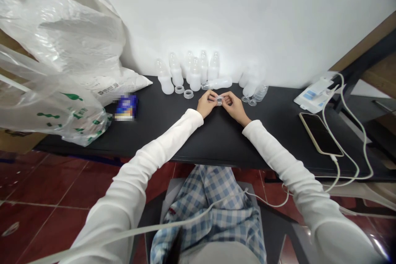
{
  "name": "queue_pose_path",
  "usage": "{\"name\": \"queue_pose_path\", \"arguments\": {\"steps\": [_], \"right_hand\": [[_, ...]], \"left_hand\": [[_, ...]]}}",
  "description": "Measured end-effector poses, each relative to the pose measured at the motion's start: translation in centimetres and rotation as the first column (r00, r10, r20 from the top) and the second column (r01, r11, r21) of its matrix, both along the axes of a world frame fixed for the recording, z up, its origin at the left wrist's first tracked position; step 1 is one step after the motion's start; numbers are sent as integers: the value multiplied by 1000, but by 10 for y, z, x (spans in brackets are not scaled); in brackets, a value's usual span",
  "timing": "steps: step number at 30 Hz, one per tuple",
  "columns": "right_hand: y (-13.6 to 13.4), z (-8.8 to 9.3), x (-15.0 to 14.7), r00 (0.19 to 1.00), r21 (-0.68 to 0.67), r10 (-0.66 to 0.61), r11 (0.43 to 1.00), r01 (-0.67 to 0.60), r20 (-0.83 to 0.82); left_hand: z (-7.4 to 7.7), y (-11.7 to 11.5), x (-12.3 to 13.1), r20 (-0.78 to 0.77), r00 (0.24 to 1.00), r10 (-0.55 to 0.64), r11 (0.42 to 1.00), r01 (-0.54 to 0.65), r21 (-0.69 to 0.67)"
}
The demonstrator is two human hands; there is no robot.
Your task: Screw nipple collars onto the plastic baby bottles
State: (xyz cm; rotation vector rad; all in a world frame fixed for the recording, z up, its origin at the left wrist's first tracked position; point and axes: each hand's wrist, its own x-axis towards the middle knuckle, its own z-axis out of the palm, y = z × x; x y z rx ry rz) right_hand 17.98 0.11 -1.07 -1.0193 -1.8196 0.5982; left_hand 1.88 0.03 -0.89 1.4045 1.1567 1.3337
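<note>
Translucent plastic ring (pixel 219 100), small, held just in front of the row of upright translucent bottles (pixel 194 75), pinched from both sides. Left hand (pixel 206 104) and right hand (pixel 235 108) sit close together, their fingertips (pixel 214 97) pressed onto it, fingers curled rather than spread. Also at the row's near edge: two loose clear rings (pixel 184 92) and one bottle on its side (pixel 217 83). Toward the row's right end: smaller rings (pixel 249 100) and a ribbed clear piece (pixel 260 93). Left of the row: a blurred blue packet (pixel 126 107) and plastic bags (pixel 52 103). Right of it: a cabled phone (pixel 320 134). All rest on a black tabletop (pixel 216 144). Risks, as judged: a fingertip slip could send the smooth ring rolling; a brushing knuckle could topple the closely spaced bottles.
</note>
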Motion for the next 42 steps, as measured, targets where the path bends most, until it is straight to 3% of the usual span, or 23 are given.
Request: {"name": "queue_pose_path", "arguments": {"steps": [8,18,32,42], "right_hand": [[-5,2,-2,1000,-6,-5,1000,5,-15],[-5,2,-2,998,-24,-45,999,44,-38],[-4,-1,-1,997,28,-17,999,14,76],[-4,1,0,999,-7,-34,999,34,-18]], "left_hand": [[5,-3,0,-42,998,50,999,-49,24],[-2,-1,-1,79,996,-50,999,50,3],[-1,-7,3,-175,982,67,980,-32,196],[-7,0,-2,-66,997,-33,994,40,107]]}}
